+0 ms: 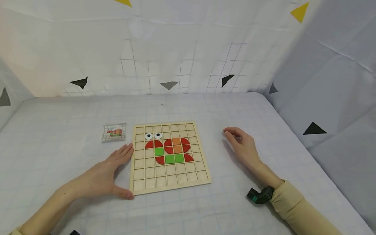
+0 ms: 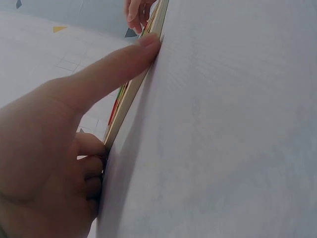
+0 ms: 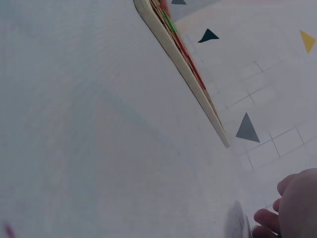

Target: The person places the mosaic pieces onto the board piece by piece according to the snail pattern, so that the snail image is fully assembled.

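Note:
A square wooden grid board (image 1: 164, 176) lies flat on the table. Coloured tiles on it form a figure: two round eye pieces (image 1: 148, 136), several red quarter-round tiles (image 1: 160, 160), green squares (image 1: 169, 159) and two orange squares (image 1: 177, 149). My left hand (image 1: 102, 174) is spread along the board's left side, its straight thumb at the near corner and its fingertips at the edge farther up. In the left wrist view the thumb (image 2: 119, 74) overlaps the board's rim (image 2: 130, 96). Right of the board, my right hand (image 1: 242, 148) rests with loosely bent fingers, apart from it.
A small picture card (image 1: 114, 133) showing a similar figure on a grid lies left of the board, beyond my left fingertips. A black wrist device (image 1: 260, 195) sits by the right sleeve. White cloth walls (image 1: 164, 39) with dark and yellow triangles stand behind and beside the table.

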A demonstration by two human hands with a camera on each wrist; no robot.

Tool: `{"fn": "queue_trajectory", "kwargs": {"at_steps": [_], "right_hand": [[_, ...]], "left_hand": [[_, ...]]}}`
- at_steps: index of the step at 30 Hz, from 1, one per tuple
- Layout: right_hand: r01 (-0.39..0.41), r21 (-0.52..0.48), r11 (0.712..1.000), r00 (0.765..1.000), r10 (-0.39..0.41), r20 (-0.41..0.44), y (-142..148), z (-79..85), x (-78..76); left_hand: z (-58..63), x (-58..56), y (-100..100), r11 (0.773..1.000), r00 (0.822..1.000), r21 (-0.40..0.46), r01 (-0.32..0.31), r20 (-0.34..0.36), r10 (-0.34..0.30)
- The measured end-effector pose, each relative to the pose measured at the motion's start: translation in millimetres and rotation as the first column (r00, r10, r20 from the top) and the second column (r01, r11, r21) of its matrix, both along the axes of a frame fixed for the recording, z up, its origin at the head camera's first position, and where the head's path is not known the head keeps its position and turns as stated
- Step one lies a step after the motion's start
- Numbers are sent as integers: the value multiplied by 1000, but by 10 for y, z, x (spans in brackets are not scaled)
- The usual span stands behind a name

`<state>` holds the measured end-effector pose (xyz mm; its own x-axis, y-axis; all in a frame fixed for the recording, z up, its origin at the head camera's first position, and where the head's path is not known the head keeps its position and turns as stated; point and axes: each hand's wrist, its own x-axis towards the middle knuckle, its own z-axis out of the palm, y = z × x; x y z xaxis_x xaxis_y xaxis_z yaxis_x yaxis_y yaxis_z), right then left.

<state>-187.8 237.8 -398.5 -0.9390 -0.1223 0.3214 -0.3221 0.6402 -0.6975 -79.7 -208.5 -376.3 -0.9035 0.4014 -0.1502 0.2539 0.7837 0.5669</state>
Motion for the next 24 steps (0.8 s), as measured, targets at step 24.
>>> {"fn": "queue_trajectory", "kwargs": {"at_steps": [24], "right_hand": [[-38,140,989,994,51,-93,-50,75,-6]], "left_hand": [[110,7,-102,997,997,35,-62,-38,63]]}}
